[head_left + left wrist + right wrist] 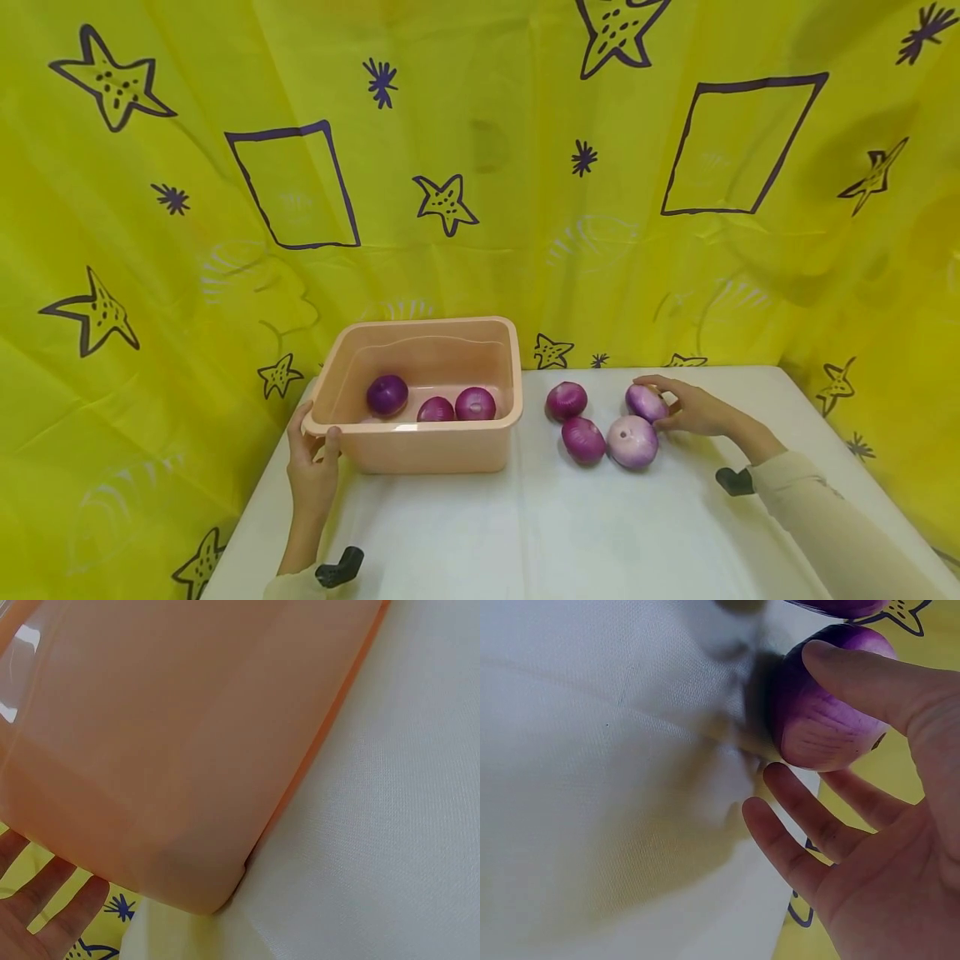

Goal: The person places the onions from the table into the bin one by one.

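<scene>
A peach plastic tub stands on the table at centre left. My left hand grips its front left corner, thumb at the front rim and fingers along the left side; the left wrist view shows those fingers against the wall. Inside lie purple onions, one dark at the left and two at the right, partly hidden by the front rim. Right of the tub several onions sit close together. My right hand holds the back right onion between thumb and fingers; its thumb lies over the onion's side.
In front of the held onion is a paler onion, with two purple onions to its left. A white cloth covers the table. Behind the table hangs a yellow patterned curtain.
</scene>
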Demonstrator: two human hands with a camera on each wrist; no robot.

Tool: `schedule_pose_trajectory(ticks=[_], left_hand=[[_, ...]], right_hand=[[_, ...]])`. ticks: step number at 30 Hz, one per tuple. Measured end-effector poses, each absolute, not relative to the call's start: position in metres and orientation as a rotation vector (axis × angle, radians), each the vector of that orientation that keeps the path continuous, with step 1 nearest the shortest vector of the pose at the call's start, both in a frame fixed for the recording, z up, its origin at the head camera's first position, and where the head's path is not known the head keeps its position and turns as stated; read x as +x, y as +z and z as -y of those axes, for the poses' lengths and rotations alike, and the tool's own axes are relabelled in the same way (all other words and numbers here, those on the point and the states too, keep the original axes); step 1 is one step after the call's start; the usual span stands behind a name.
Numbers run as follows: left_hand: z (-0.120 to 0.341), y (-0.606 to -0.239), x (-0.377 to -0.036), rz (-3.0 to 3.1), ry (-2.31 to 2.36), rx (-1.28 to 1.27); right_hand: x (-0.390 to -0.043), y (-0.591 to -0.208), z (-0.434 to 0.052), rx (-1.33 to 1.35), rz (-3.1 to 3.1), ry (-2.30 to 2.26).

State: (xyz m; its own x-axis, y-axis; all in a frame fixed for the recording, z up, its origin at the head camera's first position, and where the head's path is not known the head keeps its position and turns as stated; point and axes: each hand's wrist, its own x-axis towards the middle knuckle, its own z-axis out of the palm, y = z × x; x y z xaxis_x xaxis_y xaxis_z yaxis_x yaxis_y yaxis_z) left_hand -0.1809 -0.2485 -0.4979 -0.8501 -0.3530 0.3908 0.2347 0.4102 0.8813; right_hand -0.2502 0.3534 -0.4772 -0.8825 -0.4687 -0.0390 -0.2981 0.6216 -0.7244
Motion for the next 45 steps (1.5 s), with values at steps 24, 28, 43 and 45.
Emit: schedule_pose_trajectory(ticks=[24,28,43,45], left_hand=[[0.248,-0.497,-0.178,2.152,-1.458,0.090],[0.247,-0.496,-0.179,2.150,-1.466,0.089],[0.248,-0.496,-0.180,2.152,-1.481,0.111],[0.248,-0.495,-0.179,2.149,-1.476,0.109]], right_hand=[[-0.256,-0.443,-0.359,-0.730,-2.863,-0.985],[-0.262,-0.428,-0.356,-0.791,-2.946,-0.956],[-0.274,-0.368,-0.333,-0.712,-3.083,-1.120],[-0.275,-0.364,-0.330,-0.701,-3.093,-1.136]])
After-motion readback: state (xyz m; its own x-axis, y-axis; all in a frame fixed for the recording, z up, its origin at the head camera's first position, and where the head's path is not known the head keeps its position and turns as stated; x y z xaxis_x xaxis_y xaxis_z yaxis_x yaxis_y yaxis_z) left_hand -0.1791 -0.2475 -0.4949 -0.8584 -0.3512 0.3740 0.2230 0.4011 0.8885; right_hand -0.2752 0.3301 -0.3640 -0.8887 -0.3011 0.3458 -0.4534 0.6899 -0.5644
